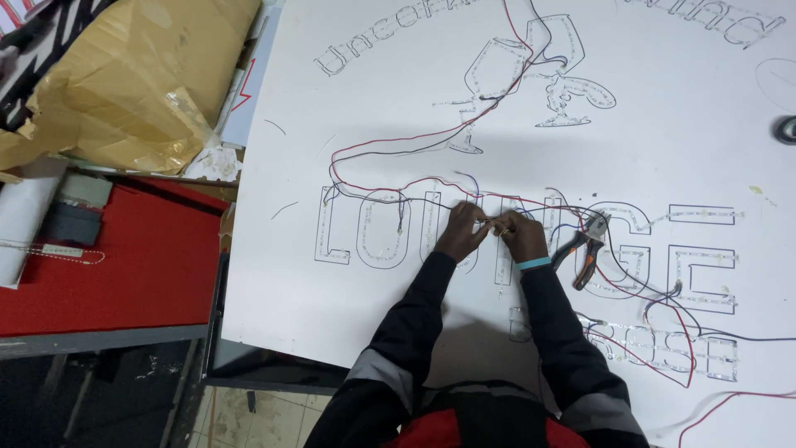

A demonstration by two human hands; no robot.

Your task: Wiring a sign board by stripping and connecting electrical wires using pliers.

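Both hands meet over the middle of a large white sign board (pixel 348 290) with outlined letters and glass shapes lined with small light strips. My left hand (pixel 461 230) pinches thin wires (pixel 489 221) at its fingertips. My right hand (pixel 520 235), with a light blue wristband, grips the same wire ends from the other side. Red, black and blue wires (pixel 390 145) loop across the board. Pliers (pixel 587 243) with orange and black handles lie on the board just right of my right hand.
A red table (pixel 124 265) stands to the left, with a light strip (pixel 58 251) and a grey box on it. Crumpled brown cardboard (pixel 124 75) lies at the upper left. A dark round object (pixel 786 129) sits at the right edge.
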